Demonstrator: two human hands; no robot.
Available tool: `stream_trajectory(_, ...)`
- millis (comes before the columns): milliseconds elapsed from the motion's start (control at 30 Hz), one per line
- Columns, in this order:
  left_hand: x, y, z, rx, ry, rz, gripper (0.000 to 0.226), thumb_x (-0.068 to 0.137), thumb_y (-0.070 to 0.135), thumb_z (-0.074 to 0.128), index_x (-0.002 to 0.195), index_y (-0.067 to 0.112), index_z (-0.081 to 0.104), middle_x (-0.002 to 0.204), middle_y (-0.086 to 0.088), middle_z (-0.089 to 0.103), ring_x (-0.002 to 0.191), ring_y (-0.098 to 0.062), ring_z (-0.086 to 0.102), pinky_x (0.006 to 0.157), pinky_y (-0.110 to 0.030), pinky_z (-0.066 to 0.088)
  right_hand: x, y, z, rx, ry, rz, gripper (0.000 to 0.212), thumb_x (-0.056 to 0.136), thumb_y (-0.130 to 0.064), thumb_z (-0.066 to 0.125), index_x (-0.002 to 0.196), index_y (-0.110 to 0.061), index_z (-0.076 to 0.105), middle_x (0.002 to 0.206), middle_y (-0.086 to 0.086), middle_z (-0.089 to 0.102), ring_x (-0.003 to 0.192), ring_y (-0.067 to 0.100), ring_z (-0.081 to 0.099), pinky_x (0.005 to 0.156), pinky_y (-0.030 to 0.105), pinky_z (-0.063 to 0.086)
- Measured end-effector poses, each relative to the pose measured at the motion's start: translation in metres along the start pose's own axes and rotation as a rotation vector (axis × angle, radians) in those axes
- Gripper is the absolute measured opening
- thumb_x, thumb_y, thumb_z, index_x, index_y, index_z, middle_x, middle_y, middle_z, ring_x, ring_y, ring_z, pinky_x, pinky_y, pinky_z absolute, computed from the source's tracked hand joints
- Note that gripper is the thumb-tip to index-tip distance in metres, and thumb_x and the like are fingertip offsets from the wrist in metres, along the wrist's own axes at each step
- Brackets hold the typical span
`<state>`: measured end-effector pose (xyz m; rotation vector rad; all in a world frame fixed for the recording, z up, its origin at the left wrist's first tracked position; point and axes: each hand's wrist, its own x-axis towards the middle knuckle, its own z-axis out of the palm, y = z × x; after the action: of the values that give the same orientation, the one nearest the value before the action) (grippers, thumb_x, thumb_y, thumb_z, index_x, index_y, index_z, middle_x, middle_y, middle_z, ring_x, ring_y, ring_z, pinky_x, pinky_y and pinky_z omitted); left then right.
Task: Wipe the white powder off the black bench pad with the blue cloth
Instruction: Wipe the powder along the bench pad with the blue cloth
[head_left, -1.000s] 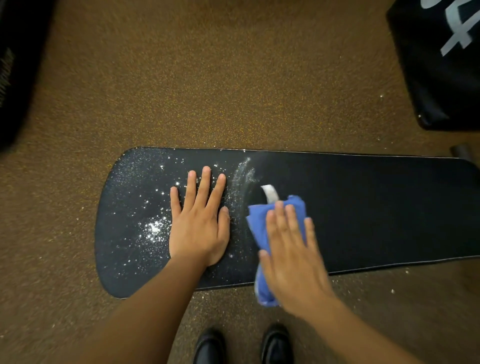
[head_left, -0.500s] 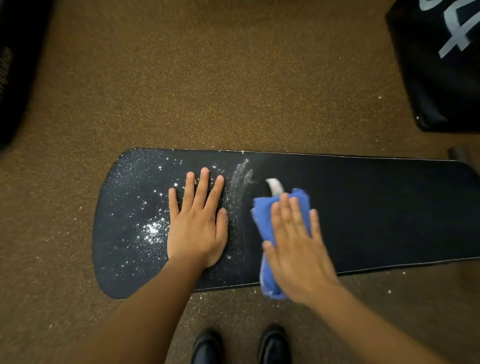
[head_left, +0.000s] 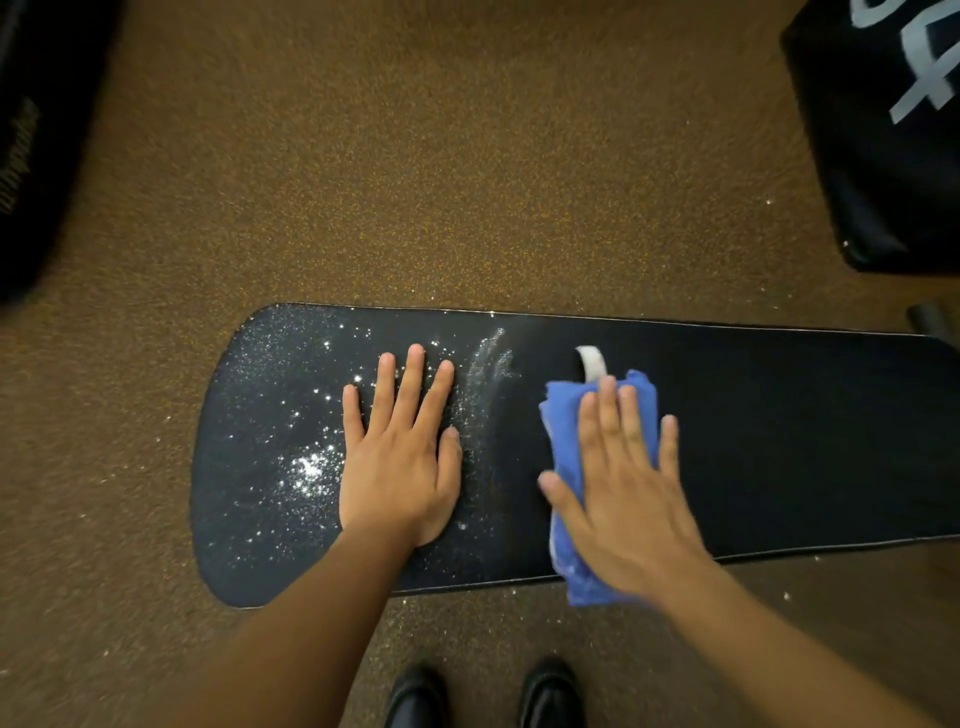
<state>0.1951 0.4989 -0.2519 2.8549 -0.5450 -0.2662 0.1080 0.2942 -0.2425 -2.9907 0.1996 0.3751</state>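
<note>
The long black bench pad (head_left: 779, 431) stretches left to right across the view. White powder (head_left: 306, 467) speckles its left end, with a curved smear (head_left: 485, 374) near the middle. My left hand (head_left: 400, 457) rests flat on the pad among the powder, fingers straight. My right hand (head_left: 623, 499) presses flat on the folded blue cloth (head_left: 563, 415), which lies across the pad's middle and hangs over its near edge. A white tab (head_left: 592, 361) shows just beyond the cloth.
Brown speckled floor (head_left: 467, 182) surrounds the pad, with scattered powder grains. A black padded object with pale lettering (head_left: 893, 130) stands at the far right, another dark object (head_left: 31, 145) at the far left. My black shoes (head_left: 483, 696) are below the pad's near edge.
My right hand has slid the blue cloth to the right along the pad, away from the powder smear. My left hand has stayed in place.
</note>
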Motion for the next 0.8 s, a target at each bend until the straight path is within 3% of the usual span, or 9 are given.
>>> stream_trajectory(133,0.0,0.001,0.0,0.006,-0.008,-0.009,0.06,0.098,0.042,0.017,0.156,0.029,0.005,0.165,0.003,-0.006,0.15,-0.019,-0.015,0.121,-0.054,-0.003,0.089,0.002,-0.023,0.098,0.024,0.237,0.091,0.09,-0.068,0.002,0.151,-0.001,-0.01,0.16,0.018,-0.018,0.145,0.031,-0.024,0.116,0.059,-0.009)
stream_trajectory(200,0.001,0.001,0.0,0.011,-0.013,-0.012,0.061,0.098,0.042,0.017,0.156,0.029,0.005,0.165,0.003,-0.006,0.151,-0.019,-0.015,0.12,-0.054,-0.003,0.11,-0.03,-0.026,0.123,0.041,0.201,0.091,0.091,-0.066,0.003,0.151,0.001,-0.009,0.159,0.022,-0.017,0.146,0.034,-0.022,0.116,0.059,-0.007)
stream_trajectory(300,0.001,0.0,0.001,-0.005,-0.011,-0.011,0.059,0.098,0.042,0.014,0.156,0.029,0.007,0.165,0.004,-0.004,0.151,-0.018,-0.014,0.121,-0.054,-0.002,0.073,-0.076,-0.012,0.088,0.09,0.0,0.082,0.096,-0.057,0.007,0.152,0.003,0.002,0.16,0.024,-0.004,0.148,0.037,-0.01,0.118,0.058,0.003)
stream_trajectory(400,0.001,-0.002,0.002,-0.01,-0.01,0.003,0.061,0.098,0.041,0.017,0.157,0.028,0.01,0.165,0.004,-0.003,0.151,-0.019,-0.013,0.12,-0.054,-0.001,0.011,-0.055,0.006,0.034,0.089,-0.102,0.071,0.099,-0.047,0.016,0.151,0.002,0.013,0.16,0.022,0.005,0.149,0.037,0.001,0.118,0.056,0.011)
stream_trajectory(533,0.0,0.0,0.0,0.025,-0.017,-0.003,0.06,0.099,0.041,0.014,0.157,0.028,0.007,0.165,0.003,-0.006,0.15,-0.019,-0.016,0.12,-0.053,-0.004,0.012,0.005,0.003,-0.041,0.101,-0.059,0.071,0.098,-0.043,0.021,0.151,0.003,0.015,0.16,0.022,0.009,0.149,0.035,0.002,0.118,0.054,0.011)
stream_trajectory(700,0.001,0.001,0.0,0.026,-0.014,-0.011,0.061,0.098,0.041,0.015,0.157,0.028,0.008,0.165,0.002,-0.004,0.151,-0.02,-0.013,0.121,-0.054,-0.002,0.072,-0.016,-0.01,0.009,0.138,0.107,0.075,0.096,-0.048,0.014,0.152,0.001,0.005,0.161,0.022,0.0,0.149,0.036,-0.006,0.119,0.056,0.007)
stream_trajectory(800,0.0,0.001,0.001,0.028,-0.009,-0.009,0.061,0.098,0.042,0.015,0.157,0.029,0.009,0.165,0.003,-0.003,0.151,-0.02,-0.012,0.121,-0.053,-0.002,0.041,-0.019,-0.002,-0.023,0.12,-0.047,0.073,0.097,-0.049,0.02,0.154,-0.004,0.006,0.162,0.02,0.0,0.149,0.036,-0.007,0.119,0.056,0.008)
